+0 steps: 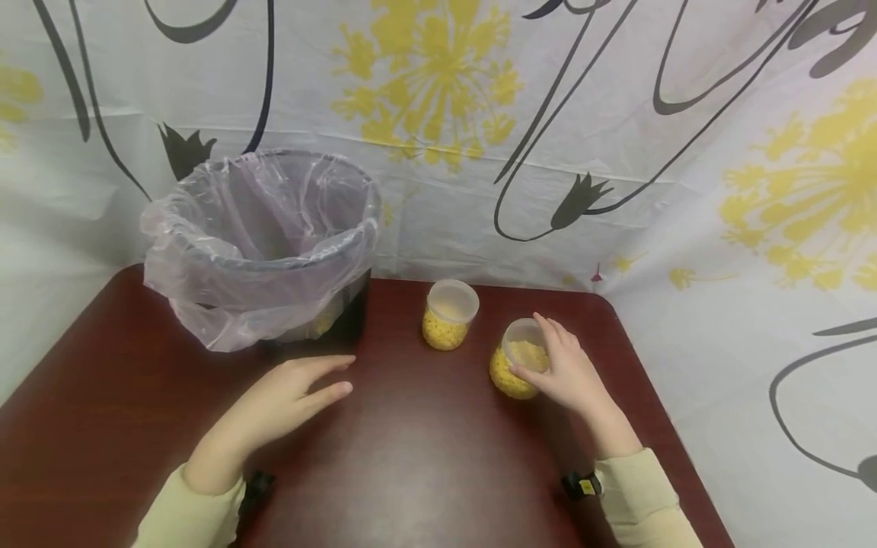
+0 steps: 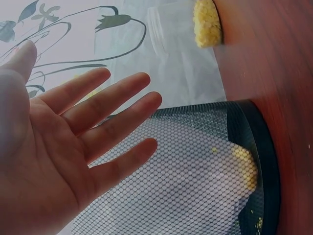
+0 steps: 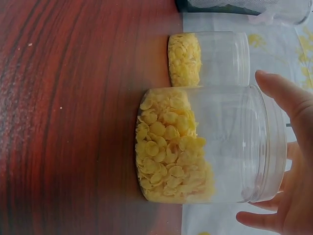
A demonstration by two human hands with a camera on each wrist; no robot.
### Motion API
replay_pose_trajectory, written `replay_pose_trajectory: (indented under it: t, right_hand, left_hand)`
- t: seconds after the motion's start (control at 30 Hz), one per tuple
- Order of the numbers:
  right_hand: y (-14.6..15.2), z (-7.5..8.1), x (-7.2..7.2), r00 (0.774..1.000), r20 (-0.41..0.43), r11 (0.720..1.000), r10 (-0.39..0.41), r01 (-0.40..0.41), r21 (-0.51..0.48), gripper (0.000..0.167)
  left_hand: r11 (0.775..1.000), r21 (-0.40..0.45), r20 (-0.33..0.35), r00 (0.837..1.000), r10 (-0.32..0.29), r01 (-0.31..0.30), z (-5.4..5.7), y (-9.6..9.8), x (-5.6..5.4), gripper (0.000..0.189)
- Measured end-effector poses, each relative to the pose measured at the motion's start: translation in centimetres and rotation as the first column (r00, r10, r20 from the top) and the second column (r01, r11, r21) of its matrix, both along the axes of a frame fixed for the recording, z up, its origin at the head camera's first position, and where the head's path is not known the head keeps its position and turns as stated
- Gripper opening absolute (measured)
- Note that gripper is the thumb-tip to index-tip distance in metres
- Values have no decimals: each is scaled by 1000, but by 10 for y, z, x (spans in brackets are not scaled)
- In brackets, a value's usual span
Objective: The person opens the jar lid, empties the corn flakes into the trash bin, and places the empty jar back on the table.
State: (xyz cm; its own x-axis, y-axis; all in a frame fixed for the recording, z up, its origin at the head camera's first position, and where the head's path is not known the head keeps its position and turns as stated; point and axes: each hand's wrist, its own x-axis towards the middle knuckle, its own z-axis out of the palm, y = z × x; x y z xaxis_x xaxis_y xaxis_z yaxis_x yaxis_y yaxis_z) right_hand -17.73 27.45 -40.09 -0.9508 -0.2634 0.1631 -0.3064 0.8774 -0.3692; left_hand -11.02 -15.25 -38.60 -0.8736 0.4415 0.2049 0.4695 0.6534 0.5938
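Note:
Near the table's right side stands a clear jar, partly filled with small yellow curved pieces. My right hand holds it around the top, thumb on one side and fingers on the other; the little finger sticks out apart. The jar's base rests on the table. Further back and left is a second clear jar with similar yellow contents. My left hand hovers in front of the bin, palm toward the jars, holding nothing. In the left wrist view its fingers are spread and fairly straight.
A dark mesh bin with a translucent pinkish bag folded over its rim stands at the back left, yellow bits inside. The dark red table meets a white patterned sheet behind and at the right.

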Motion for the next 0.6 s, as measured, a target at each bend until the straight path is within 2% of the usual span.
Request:
replay_pose_trajectory:
  t: [0.3,0.6]
  right_hand:
    - [-2,-1,-1,999,-14,999,-30,30,-27,102]
    - [-9,-1,3,999,-35,998,-16,14,-54,101]
  left_hand:
    - [1000,19,23,1000,-17,16,-2,10,-2,50]
    - [999,25,35,999,-30,29,-8,17,-2,52]
